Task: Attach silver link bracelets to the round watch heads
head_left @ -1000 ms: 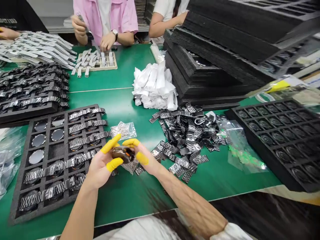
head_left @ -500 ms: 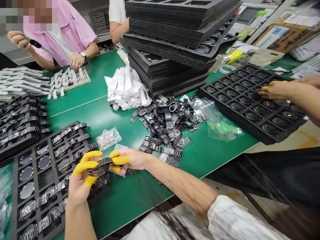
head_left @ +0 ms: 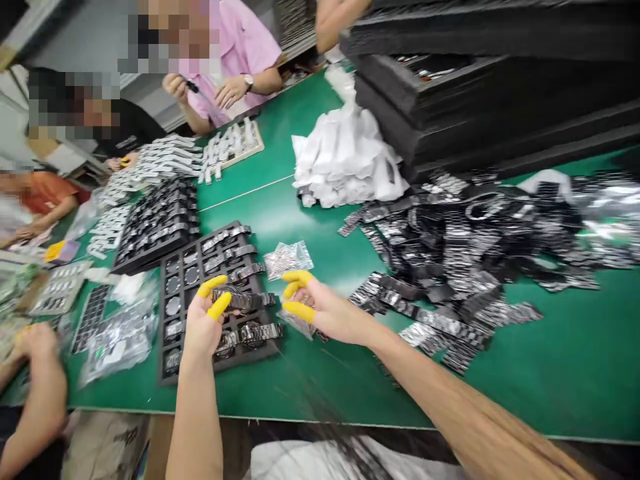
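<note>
Yellow finger cots cover several fingertips of both hands. My left hand (head_left: pixel 204 323) pinches a black watch with a metal link band (head_left: pixel 243 300), just above the foam tray (head_left: pixel 163 320). The band's free end points right, toward my right hand (head_left: pixel 327 307). That hand is apart from the watch, its thumb and fingers spread with nothing visible between them. Under my left hand, the tray carries watch heads and several banded watches in square compartments. A clear bag of small metal pins (head_left: pixel 289 259) lies just beyond my right fingertips, and another clear bag is partly hidden below them.
Loose black link bands (head_left: pixel 450 267) are heaped to the right. White wrapped pieces (head_left: pixel 347 157) and a stack of black foam trays (head_left: pixel 480 107) stand behind. Another watch tray (head_left: pixel 157 220) is at back left. Co-workers sit across and to the left.
The view has swung left. My right hand has let go of the watch and moved apart from it; my left hand has carried it over the foam tray.
</note>
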`<action>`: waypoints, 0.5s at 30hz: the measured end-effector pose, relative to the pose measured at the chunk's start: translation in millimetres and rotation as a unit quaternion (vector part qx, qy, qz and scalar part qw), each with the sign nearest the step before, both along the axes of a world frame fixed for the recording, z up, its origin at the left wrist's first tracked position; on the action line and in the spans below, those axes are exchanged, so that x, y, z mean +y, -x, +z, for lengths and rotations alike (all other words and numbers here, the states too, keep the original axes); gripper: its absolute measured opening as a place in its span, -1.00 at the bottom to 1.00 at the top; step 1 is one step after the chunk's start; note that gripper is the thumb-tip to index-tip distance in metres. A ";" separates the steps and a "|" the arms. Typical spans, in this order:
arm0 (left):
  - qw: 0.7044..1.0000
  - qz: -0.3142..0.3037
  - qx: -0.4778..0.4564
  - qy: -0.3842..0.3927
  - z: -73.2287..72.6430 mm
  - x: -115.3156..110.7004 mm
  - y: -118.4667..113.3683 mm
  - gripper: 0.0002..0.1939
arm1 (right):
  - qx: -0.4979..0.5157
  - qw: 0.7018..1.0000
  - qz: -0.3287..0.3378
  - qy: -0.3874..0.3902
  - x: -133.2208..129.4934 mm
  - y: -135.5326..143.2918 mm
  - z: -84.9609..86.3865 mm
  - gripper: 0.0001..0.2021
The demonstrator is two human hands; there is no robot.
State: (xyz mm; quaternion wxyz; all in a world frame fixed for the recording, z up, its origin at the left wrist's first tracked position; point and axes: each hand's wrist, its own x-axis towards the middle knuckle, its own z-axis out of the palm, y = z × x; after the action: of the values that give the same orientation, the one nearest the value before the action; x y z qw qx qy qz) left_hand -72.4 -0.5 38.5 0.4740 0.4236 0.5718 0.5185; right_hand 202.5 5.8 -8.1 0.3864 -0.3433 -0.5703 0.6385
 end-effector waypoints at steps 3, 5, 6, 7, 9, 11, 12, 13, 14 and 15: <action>0.996 0.086 0.035 -0.005 15.8 9.5 49.7 -0.50 | -0.103 0.994 -0.021 -0.035 5.9 -11.5 5.7 -0.57; 0.991 0.114 0.064 0.016 19.2 19.3 77.4 -0.50 | -0.181 0.981 -0.014 -0.065 9.6 -24.3 10.8 -0.58; 0.989 0.119 0.080 0.028 17.8 24.5 88.0 -0.51 | -0.233 0.968 -0.014 -0.088 11.2 -31.3 11.7 -0.58; 0.987 0.122 0.096 0.040 14.3 29.4 96.2 -0.53 | -0.289 0.950 -0.015 -0.118 12.7 -38.3 11.0 -0.59; 0.982 0.123 0.133 0.061 4.0 36.9 106.8 -0.55 | -0.392 0.902 -0.009 -0.179 15.2 -51.3 4.6 -0.64; 0.971 0.120 0.188 0.081 -6.4 40.3 113.1 -0.56 | -0.465 0.859 0.014 -0.213 17.2 -61.9 -4.8 -0.71; 0.964 0.118 0.223 0.086 -10.3 40.5 115.8 -0.55 | -0.491 0.844 0.029 -0.215 17.7 -66.0 -8.5 -0.74; 0.954 0.116 0.262 0.087 -12.9 39.9 118.6 -0.54 | -0.510 0.833 0.044 -0.210 17.8 -69.4 -10.7 -0.76; 0.942 0.114 0.305 0.084 -14.4 38.9 121.5 -0.52 | -0.522 0.826 0.059 -0.203 17.2 -71.7 -10.9 -0.78; 0.926 0.112 0.352 0.078 -14.8 37.7 124.5 -0.50 | -0.528 0.823 0.073 -0.195 16.1 -73.1 -8.9 -0.79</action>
State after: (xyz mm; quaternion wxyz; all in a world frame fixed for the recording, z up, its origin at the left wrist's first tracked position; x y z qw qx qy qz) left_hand -196.9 37.2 23.7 0.2127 0.4734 0.7843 0.3398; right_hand 275.5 21.9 -17.0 0.0372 -0.5026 -0.8233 0.2609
